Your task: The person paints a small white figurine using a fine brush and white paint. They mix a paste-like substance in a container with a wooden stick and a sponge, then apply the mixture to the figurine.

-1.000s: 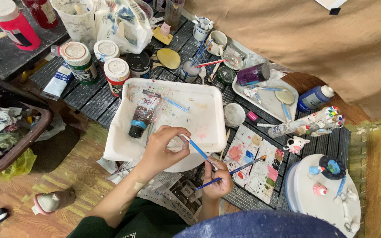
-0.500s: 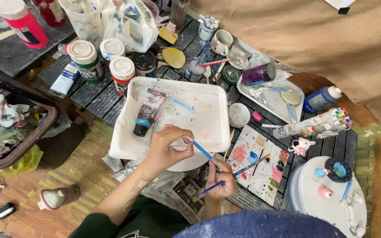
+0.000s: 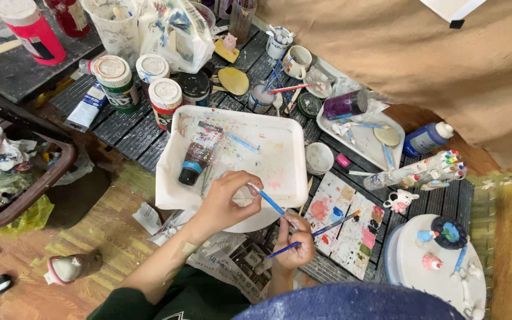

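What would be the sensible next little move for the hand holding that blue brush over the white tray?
Probably dip toward colour: the left hand holds a blue-handled brush at the white tray's near edge, its tip beside the paint palette. The right hand holds two more brushes there.

There is a single view, worn on the person's head, looking steeply down and slightly forward from close above the white tray (image 3: 280, 142), which sits near the middle of the frame. Below the tray the person's own forearms and lap fill the bottom edge; beyond it the view reaches the paint jars and a tan cloth. No second view overlaps this one, so nothing is shared.
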